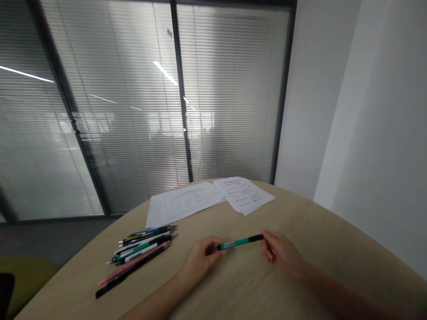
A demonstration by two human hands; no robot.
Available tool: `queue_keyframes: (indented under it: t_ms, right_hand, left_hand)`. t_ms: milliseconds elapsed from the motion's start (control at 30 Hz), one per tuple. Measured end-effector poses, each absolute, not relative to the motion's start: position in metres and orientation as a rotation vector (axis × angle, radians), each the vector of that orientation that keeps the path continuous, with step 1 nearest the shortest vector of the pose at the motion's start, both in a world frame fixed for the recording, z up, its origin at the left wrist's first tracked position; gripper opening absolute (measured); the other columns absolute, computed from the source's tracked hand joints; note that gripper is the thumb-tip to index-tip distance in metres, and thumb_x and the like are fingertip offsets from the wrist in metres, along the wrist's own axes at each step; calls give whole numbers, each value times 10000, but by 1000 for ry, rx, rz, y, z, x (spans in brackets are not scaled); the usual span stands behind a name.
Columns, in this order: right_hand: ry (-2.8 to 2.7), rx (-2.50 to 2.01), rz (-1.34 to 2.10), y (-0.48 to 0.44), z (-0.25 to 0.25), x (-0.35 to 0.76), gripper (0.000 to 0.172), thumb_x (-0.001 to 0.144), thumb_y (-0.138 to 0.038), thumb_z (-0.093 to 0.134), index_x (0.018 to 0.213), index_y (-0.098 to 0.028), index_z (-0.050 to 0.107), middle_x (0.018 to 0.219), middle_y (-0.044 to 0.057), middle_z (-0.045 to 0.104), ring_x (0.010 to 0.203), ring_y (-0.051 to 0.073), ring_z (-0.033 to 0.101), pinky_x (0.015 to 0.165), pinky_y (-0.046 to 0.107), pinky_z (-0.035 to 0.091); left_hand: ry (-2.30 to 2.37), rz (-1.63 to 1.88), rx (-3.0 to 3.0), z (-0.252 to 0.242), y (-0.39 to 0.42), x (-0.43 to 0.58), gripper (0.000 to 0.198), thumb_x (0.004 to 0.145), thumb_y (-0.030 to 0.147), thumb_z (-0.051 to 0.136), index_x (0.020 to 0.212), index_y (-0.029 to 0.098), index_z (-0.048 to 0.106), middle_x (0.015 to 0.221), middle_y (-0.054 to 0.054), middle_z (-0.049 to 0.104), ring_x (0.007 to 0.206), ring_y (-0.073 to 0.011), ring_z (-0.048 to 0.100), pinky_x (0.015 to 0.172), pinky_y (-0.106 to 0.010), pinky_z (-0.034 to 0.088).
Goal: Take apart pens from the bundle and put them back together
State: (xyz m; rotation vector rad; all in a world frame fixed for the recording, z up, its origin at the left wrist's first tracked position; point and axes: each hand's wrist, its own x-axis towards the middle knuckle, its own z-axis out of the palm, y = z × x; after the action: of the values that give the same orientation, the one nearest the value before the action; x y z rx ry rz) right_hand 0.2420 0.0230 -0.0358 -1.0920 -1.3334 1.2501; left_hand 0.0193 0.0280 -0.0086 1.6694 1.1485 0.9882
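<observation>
Green-and-black pen (239,242) across the tabletop (300,222), long axis running left to right with a slight rise rightward, spanning the gap between left hand (200,262), fingers closed on its labelled end, and right hand (280,253), fingers pinching its black end, loose pens (140,249) off left.

A loose bundle of pens (140,249) lay on the pale wood-grain table (283,213), near two overlapping printed sheets of paper (207,198) at its far edge. Behind stood a glazed partition with slatted blinds (116,133), and an olive-green chair (26,280) showed at lower left.
</observation>
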Motion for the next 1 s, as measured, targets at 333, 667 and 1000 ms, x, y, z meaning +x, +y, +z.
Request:
queue_keyframes:
  t_ms: [333, 667, 1000]
  right_hand:
    - [-1365, -1228, 1073, 17, -33, 239, 554, 649, -718, 391, 433, -208, 374, 364, -59, 326, 365, 91, 351, 436, 246, 288]
    - [-1373, -1260, 1050, 20, -39, 240, 561, 646, -731, 367, 439, -209, 364, 370, -60, 316, 360, 88, 346, 421, 241, 282]
    - [-1391, -1239, 1077, 19, -36, 241, 558, 642, -731, 386, 468, -200, 389, 384, -65, 320, 371, 82, 337, 424, 235, 276]
  left_hand:
    - [1139, 870, 1692, -9, 26, 18, 248, 625, 403, 557, 589, 161, 518, 464, 69, 427, 419, -79, 348, 429, -203, 258]
    - [1047, 803, 1701, -12, 26, 17, 348, 679, 529, 502, 636, 191, 433, 497, 54, 502, 390, -73, 335, 403, -195, 230]
    - [1185, 771, 2000, -7, 19, 16, 215, 779, 382, 367, 667, 203, 408, 488, 72, 378, 485, -116, 371, 489, -219, 294]
